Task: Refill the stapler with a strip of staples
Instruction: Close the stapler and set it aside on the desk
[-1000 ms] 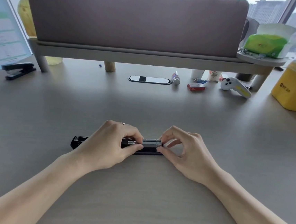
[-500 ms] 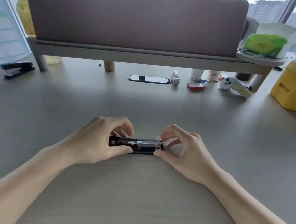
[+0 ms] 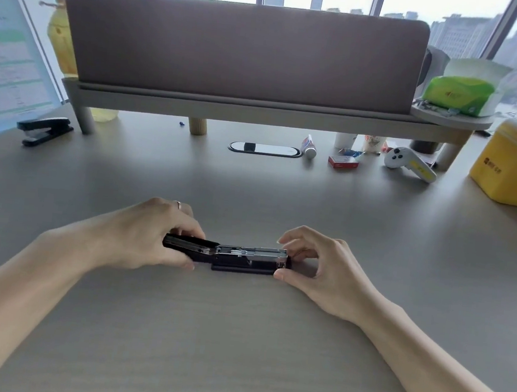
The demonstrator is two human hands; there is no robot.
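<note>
Stapler [image 3: 226,256] on the bench [image 3: 237,336], its black lid swinging back toward the metal staple channel.

A second ago the lid lay flat out to the left; now the left hand [image 3: 152,236] is clamped on it and has lifted it partway over, while the right hand [image 3: 316,271] pinches the front end of the base and channel. I judge the strip is loaded and closing is the step in hand, though no staples can be made out. The yellow tin [image 3: 515,167] and red box [image 3: 343,163] far back carry print too small to read.
</note>
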